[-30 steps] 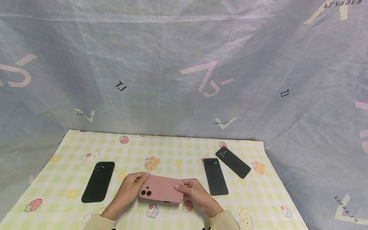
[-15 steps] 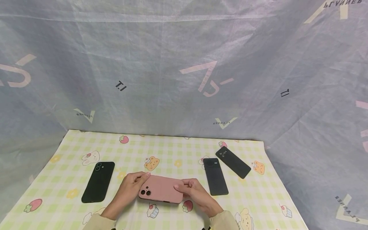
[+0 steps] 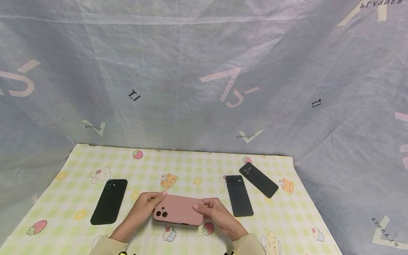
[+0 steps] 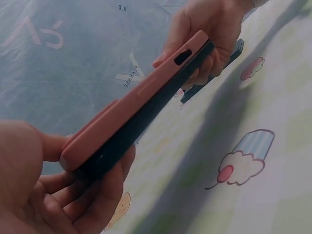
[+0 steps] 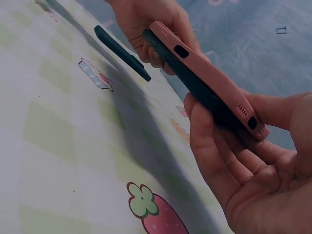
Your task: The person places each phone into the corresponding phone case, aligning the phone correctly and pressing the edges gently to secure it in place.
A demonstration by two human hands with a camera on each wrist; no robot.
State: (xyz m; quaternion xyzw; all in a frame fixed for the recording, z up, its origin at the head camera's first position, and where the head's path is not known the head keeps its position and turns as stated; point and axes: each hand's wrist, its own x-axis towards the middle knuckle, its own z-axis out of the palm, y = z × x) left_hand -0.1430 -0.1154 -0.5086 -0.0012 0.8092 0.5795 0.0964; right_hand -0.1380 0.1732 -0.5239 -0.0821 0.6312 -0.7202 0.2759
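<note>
Pink case [image 3: 181,209], dark phone [image 4: 141,116] under it, held above tabletop [image 3: 191,163], toward near edge, about midway between sides. Long axis left-right, roughly parallel to far edge; back up, camera cutouts [image 3: 161,213] leftward. Left hand [image 3: 147,204] grips camera end; right hand [image 3: 216,211] pinches opposite end. Green-checked, cartoon-printed surface; grey lettered curtain [image 3: 178,71] behind.

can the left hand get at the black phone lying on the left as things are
Probably not without letting go: the left hand grips one end of the pink case. Nothing visible stands between that hand and the black phone, though.
</note>
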